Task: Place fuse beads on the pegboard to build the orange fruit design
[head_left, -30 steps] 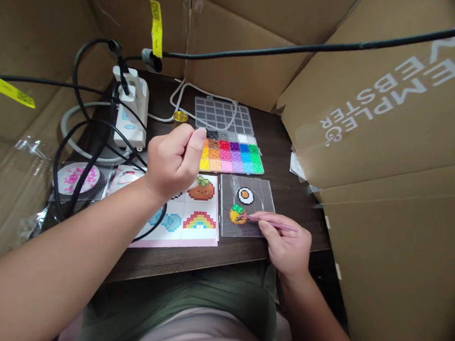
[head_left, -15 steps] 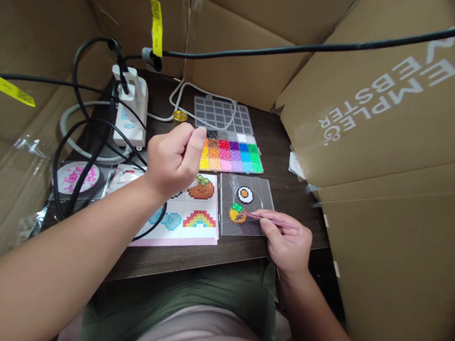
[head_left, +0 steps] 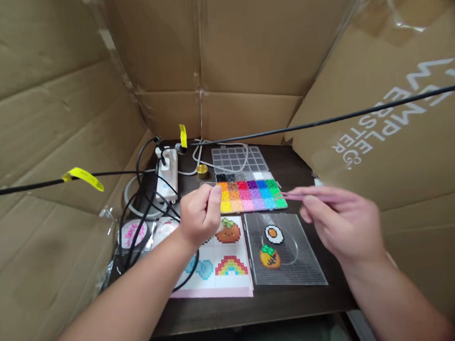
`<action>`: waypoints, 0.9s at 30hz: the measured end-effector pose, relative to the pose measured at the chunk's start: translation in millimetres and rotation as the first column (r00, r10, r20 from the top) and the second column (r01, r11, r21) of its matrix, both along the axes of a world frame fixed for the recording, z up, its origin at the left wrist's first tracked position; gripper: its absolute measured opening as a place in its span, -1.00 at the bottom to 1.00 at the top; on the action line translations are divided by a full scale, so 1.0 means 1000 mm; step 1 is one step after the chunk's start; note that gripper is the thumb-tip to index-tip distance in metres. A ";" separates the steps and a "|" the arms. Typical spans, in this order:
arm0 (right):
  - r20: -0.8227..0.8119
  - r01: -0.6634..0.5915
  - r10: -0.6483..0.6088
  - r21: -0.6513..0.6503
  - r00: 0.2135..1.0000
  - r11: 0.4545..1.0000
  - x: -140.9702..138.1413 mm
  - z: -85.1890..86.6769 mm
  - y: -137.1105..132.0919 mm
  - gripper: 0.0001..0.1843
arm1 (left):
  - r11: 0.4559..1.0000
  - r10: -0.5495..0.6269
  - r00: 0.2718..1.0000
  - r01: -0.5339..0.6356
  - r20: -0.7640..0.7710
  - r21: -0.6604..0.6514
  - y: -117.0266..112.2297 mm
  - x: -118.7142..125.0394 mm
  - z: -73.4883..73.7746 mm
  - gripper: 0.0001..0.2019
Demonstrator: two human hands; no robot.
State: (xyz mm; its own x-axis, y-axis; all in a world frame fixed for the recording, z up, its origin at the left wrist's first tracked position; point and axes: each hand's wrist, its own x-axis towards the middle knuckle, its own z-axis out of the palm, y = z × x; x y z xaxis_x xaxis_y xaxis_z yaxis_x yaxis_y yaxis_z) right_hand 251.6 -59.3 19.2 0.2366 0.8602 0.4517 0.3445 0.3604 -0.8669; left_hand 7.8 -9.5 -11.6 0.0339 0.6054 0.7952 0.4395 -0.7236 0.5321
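Observation:
My right hand [head_left: 342,225] pinches pink tweezers [head_left: 299,196], their tip hovering over the right end of the bead tray [head_left: 252,194] with its coloured compartments; the hand is blurred. My left hand [head_left: 200,215] is closed in a loose fist above the pattern sheet [head_left: 222,262], thumb against the fingers; what it holds, if anything, is hidden. A clear pegboard [head_left: 297,269] lies to the right of the sheet, carrying a fried-egg bead figure [head_left: 273,234] and an orange fruit bead figure [head_left: 269,256].
A white power strip [head_left: 167,177] with black cables sits at the back left, a small gold cap [head_left: 202,168] beside it. The tray's clear lid [head_left: 239,160] lies open behind it. Cardboard walls surround the dark table [head_left: 260,306]; a black cable crosses above.
My right hand lifted the tweezers off the orange figure on the pegboard and moved up to the bead tray. The camera tilted upward. My left hand stayed closed over the sheet.

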 end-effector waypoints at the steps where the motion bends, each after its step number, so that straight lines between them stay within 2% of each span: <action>1: -0.002 -0.072 0.072 -0.050 0.997 0.996 -0.004 0.007 0.017 -0.86 | 1.000 -0.003 1.000 0.003 -0.002 -0.010 0.000 0.000 -0.001 -0.66; 4: 0.009 -0.243 0.248 -0.170 0.969 0.955 -0.022 0.015 0.063 -0.83 | 0.999 0.014 1.000 -0.014 -0.005 -0.040 0.001 0.000 -0.003 -0.67; 6: -0.008 -0.313 0.316 -0.180 0.949 0.933 -0.036 0.007 0.083 -0.87 | 0.997 0.031 0.999 -0.032 -0.011 -0.069 0.001 -0.001 -0.004 -0.68; 8: -0.023 -0.331 0.333 -0.200 0.943 0.922 -0.048 -0.007 0.092 -0.89 | 0.995 0.042 0.999 -0.043 -0.015 -0.090 0.001 -0.001 -0.004 -0.68; 12: 0.022 -0.311 0.325 -0.239 0.945 0.920 -0.060 -0.035 0.089 -0.88 | 0.996 0.053 0.998 -0.055 -0.026 -0.071 -0.001 0.000 -0.001 -0.69; 15: 0.054 -0.306 0.324 -0.211 0.944 0.928 -0.061 -0.046 0.084 -0.88 | 0.996 0.065 0.997 -0.067 -0.038 -0.063 -0.002 0.001 0.001 -0.70; 22: 0.000 -0.338 0.349 -0.245 0.937 0.909 -0.065 -0.054 0.091 -0.89 | 0.991 0.089 0.996 -0.090 -0.018 -0.094 -0.002 0.002 0.001 -0.68; 27: 0.023 -0.342 0.358 -0.240 0.934 0.909 -0.067 -0.054 0.090 -0.90 | 0.990 0.096 0.995 -0.097 -0.021 -0.099 -0.003 0.002 0.001 -0.66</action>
State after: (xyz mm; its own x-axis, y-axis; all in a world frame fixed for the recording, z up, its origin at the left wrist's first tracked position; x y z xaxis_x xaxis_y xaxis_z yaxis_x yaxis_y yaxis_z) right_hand 185.0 31.1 -35.2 -0.1214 0.9638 0.2374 0.2907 0.2632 -0.9199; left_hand 9.9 -12.5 -10.7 -0.0161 0.6825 0.7307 0.5137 -0.6213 0.5917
